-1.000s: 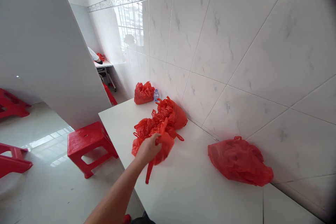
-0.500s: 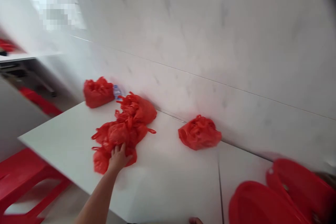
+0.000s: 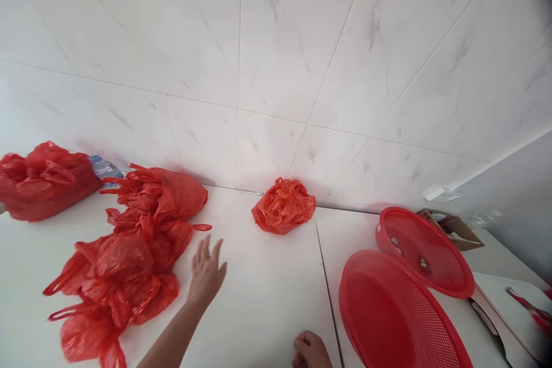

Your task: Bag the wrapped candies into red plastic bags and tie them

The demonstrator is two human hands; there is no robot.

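My left grip (image 3: pixel 207 270) spreads wide, holding nothing, beside red plastic bags (image 3: pixel 125 256) already heaped together on the table (image 3: pixel 250 305). One red bag (image 3: pixel 284 208) lies apart, outside the heap, against the tiled wall (image 3: pixel 276 80). Whether my curled right grip (image 3: pixel 312 351) holds anything, I cannot tell.

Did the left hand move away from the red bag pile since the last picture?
Yes. Judged against the pile of red bags, the left hand moved right, off them, over the white table.
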